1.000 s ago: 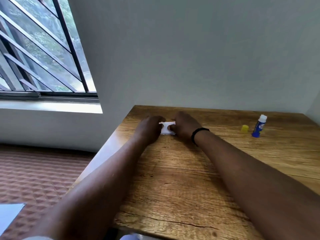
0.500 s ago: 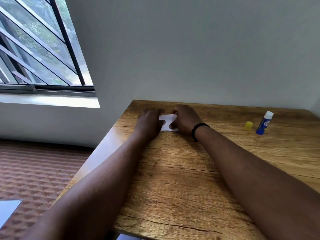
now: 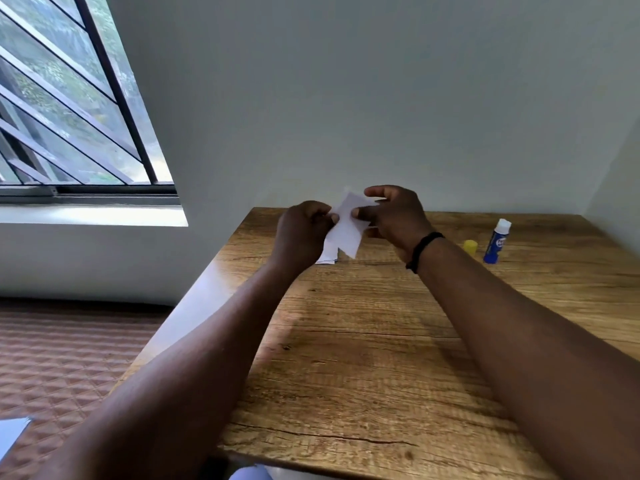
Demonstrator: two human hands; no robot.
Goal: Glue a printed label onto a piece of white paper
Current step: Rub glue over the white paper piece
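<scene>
Wooden table (image 3: 363,358) with pronounced grain and a long dark crack near its front edge, occupying the centre and the 4 o'clock part of the view. Its far edge meets a plain pale grey-green wall (image 3: 346,98) filling the 12 o'clock region; a second wall (image 3: 620,174) closes the corner at 3 o'clock. At 10 o'clock, a window (image 3: 62,109) with dark diagonal bars, green foliage visible beyond. Daylight brightens the white sill (image 3: 93,214) beneath it and casts a sheen on the table's left edge. At 8 o'clock, a reddish-brown surface (image 3: 62,362) with a quilted diamond pattern lies below table level.
</scene>
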